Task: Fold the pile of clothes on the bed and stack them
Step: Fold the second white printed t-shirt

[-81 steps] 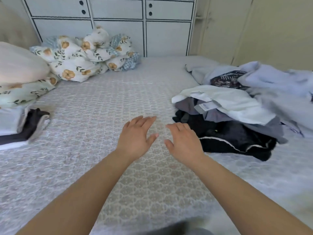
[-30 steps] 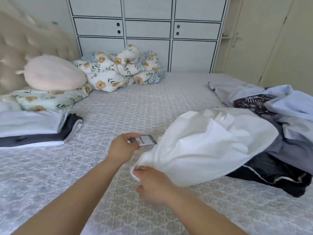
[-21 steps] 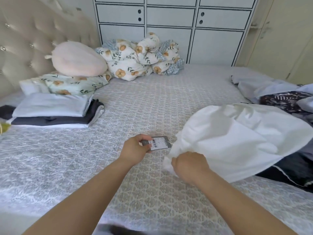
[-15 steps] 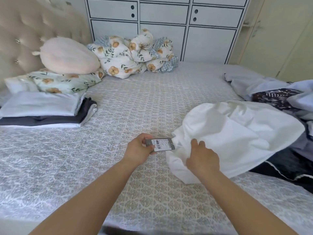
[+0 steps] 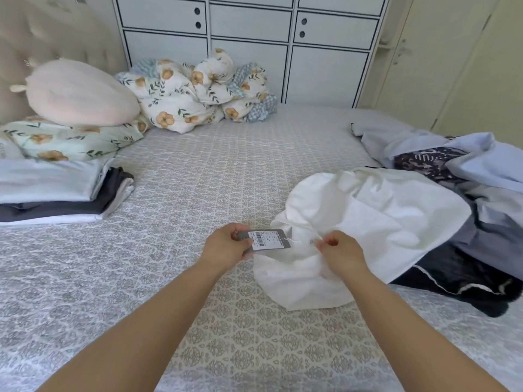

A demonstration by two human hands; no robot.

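Left hand: fingers curled round a grey hang tag with a white barcode label, thumb on top, tag held roughly flat above the bedspread. A thin string runs from the tag's right end toward the right hand.

Right hand: thumb and fingertips pinched together on the white garment where the tag string meets it. Whether the pinch takes cloth, string or both cannot be told.

White garment: bunched, its near end lifted by the right hand, the rest draped back to the right and resting against the pile of unfolded clothes.

Pile: on the right side of the bed. Visible in it are pale blue pieces on top, a dark patterned piece between them, grey cloth lower down, and a black piece with white trim at the near edge, partly under the white garment.

Folded stack: left side of the bed, well apart from the pile. Light blue on top, dark grey below it, white at the bottom.

Behind the stack: a floral pillow with a pink cushion on it, against a tufted headboard. A crumpled floral quilt lies at the far edge, before a white cabinet with its doors closed.
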